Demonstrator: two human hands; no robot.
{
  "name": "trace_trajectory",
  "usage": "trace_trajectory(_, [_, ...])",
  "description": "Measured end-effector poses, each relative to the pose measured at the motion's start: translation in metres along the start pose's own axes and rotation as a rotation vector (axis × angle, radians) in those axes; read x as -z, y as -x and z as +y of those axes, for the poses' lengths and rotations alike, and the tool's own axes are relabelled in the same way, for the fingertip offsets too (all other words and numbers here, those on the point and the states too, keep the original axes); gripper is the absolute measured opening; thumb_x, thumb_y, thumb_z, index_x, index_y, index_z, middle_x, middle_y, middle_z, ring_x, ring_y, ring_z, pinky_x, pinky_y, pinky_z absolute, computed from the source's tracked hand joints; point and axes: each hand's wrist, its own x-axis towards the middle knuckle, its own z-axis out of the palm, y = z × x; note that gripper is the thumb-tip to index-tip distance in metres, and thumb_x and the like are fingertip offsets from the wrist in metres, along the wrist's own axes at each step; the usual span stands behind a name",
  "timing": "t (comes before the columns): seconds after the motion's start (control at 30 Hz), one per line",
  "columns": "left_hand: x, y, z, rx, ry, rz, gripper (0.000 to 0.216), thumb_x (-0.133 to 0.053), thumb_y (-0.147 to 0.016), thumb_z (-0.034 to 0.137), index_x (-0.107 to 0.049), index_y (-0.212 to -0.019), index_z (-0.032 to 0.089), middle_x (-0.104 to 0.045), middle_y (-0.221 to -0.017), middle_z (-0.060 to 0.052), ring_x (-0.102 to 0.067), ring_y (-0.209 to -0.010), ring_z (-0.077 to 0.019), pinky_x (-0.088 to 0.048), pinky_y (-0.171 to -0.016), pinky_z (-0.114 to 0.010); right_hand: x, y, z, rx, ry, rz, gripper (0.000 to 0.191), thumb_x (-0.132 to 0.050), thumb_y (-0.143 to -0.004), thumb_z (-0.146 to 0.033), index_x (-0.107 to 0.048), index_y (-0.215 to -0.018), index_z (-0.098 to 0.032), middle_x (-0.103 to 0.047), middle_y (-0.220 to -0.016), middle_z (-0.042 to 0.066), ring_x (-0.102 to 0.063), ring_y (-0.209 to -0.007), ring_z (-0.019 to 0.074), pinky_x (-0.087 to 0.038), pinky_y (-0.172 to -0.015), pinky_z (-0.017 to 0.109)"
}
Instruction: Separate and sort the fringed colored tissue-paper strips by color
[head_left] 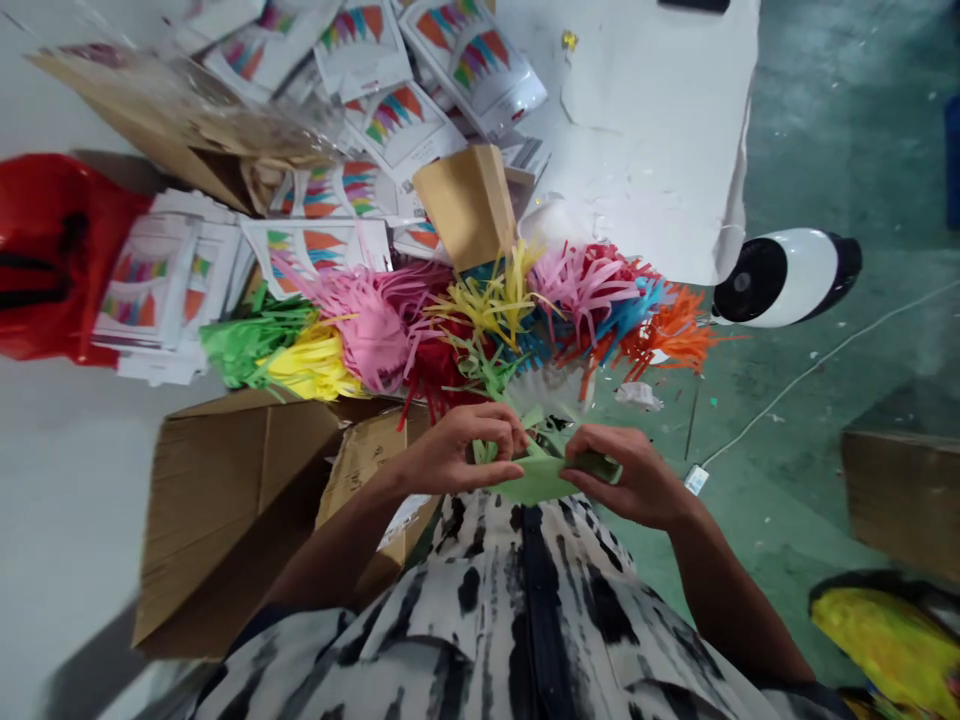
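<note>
My left hand (457, 448) and my right hand (634, 475) meet close to my chest, both closed on a piece of green fringed paper (536, 478) stretched between them. Its cut strips point away from me toward a heap of fringed paper tassels (480, 320) in pink, yellow, green, red, blue and orange. The heap lies just beyond my fingers. My black-and-white patterned shirt (517, 610) fills the bottom of the view.
Printed packets with coloured pennant pictures (390, 120) are piled behind the tassels, with a brown paper bag (469, 205) among them. Cardboard boxes (232, 500) sit at my left, a red plastic chair (52, 250) further left. A black-and-white round device (784, 278) and a white cable (810, 370) lie on the green floor.
</note>
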Motion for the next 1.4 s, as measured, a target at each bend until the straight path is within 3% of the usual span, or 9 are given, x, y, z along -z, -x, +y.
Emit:
trace_trajectory(0.2, [-0.017, -0.016, -0.051, 0.226, 0.123, -0.028, 0.052, -0.042, -0.106, 0.059, -0.07, -0.104, 0.016, -0.075, -0.112, -0.012, -0.071, -0.1, -0.0223, -0.055, -0.086, -0.031, -0.013, 0.006, 0.011, -0.015, 0.015, -0.006, 0.007, -0.067, -0.098, -0.025, -0.063, -0.094, -0.022, -0.066, -0.085, 0.0, -0.057, -0.076, 0.0124, -0.043, -0.074, 0.024])
trace_trajectory(0.43, [-0.036, -0.033, -0.107, 0.592, -1.026, 0.028, 0.032, -0.06, -0.1, 0.032, -0.071, -0.126, 0.018, -0.067, -0.135, -0.017, -0.067, -0.117, -0.0313, -0.055, -0.092, -0.041, -0.015, 0.013, -0.003, 0.027, -0.041, -0.336, 0.004, -0.061, -0.096, -0.019, -0.061, -0.099, -0.021, -0.066, -0.091, 0.002, -0.058, -0.08, 0.0141, -0.042, -0.074, 0.025])
trace_trajectory(0.57, [-0.016, -0.025, -0.101, 0.568, -1.218, 0.179, 0.026, -0.053, -0.101, 0.021, -0.074, -0.112, 0.014, -0.066, -0.136, -0.02, -0.064, -0.116, -0.0348, -0.053, -0.092, -0.047, -0.002, 0.017, 0.001, -0.052, -0.063, -0.42, 0.005, -0.061, -0.097, -0.022, -0.062, -0.101, -0.021, -0.066, -0.085, 0.0, -0.056, -0.072, 0.0125, -0.04, -0.068, 0.023])
trace_trajectory(0.67, [-0.009, -0.02, -0.083, 0.421, -0.998, 0.408, 0.026, -0.053, -0.102, 0.024, -0.075, -0.115, 0.018, -0.068, -0.137, -0.015, -0.063, -0.121, -0.0318, -0.05, -0.103, -0.048, -0.004, 0.009, 0.012, -0.101, -0.017, -0.415, 0.008, -0.059, -0.095, -0.017, -0.063, -0.101, -0.022, -0.068, -0.085, -0.001, -0.058, -0.071, 0.0121, -0.037, -0.067, 0.022])
trace_trajectory(0.73, [-0.016, -0.02, -0.067, 0.254, -0.656, 0.405, 0.028, -0.058, -0.102, 0.035, -0.074, -0.12, 0.021, -0.071, -0.131, -0.012, -0.063, -0.123, -0.0283, -0.048, -0.108, -0.044, -0.008, 0.001, 0.018, -0.113, 0.022, -0.388, 0.012, -0.058, -0.095, -0.015, -0.064, -0.103, -0.022, -0.07, -0.087, 0.0, -0.059, -0.072, 0.0122, -0.037, -0.068, 0.022])
trace_trajectory(0.9, [-0.049, -0.021, -0.05, 0.235, 0.17, -0.117, 0.05, -0.076, -0.087, 0.056, -0.072, -0.117, 0.017, -0.074, -0.107, -0.006, -0.069, -0.099, -0.022, -0.053, -0.086, -0.03, -0.007, -0.004, 0.025, -0.154, 0.042, -0.309, 0.011, -0.057, -0.097, -0.021, -0.066, -0.102, -0.021, -0.067, -0.078, -0.002, -0.055, -0.063, 0.0103, -0.035, -0.064, 0.022])
trace_trajectory(1.07, [-0.054, -0.016, -0.085, 0.57, 0.335, -0.272, 0.048, -0.088, -0.07, 0.056, -0.071, -0.085, 0.013, -0.066, -0.074, 0.001, -0.06, -0.065, -0.0131, -0.044, -0.062, -0.023, 0.006, 0.008, 0.049, -0.28, 0.068, -0.192, 0.009, -0.062, -0.096, -0.027, -0.068, -0.098, -0.02, -0.066, -0.074, -0.002, -0.057, -0.062, 0.011, -0.037, -0.062, 0.022])
trace_trajectory(1.27, [-0.031, -0.019, -0.113, 0.6, -0.044, 0.044, 0.033, -0.078, -0.084, 0.047, -0.069, -0.079, 0.016, -0.068, -0.073, 0.0, -0.065, -0.07, -0.0173, -0.049, -0.067, -0.027, 0.002, 0.007, 0.111, -0.358, 0.177, 0.074, 0.018, -0.059, -0.098, -0.036, -0.068, -0.099, -0.021, -0.071, -0.079, 0.001, -0.062, -0.068, 0.0157, -0.04, -0.064, 0.025])
trace_trajectory(1.4, [-0.038, -0.027, -0.118, 0.431, -0.679, 0.402, 0.035, -0.076, -0.089, 0.033, -0.07, -0.122, 0.021, -0.074, -0.122, -0.011, -0.067, -0.116, -0.0306, -0.052, -0.105, -0.045, -0.009, -0.009, 0.151, -0.42, 0.212, 0.127, 0.019, -0.057, -0.1, -0.035, -0.07, -0.104, -0.021, -0.073, -0.077, 0.002, -0.063, -0.064, 0.0159, -0.042, -0.065, 0.026])
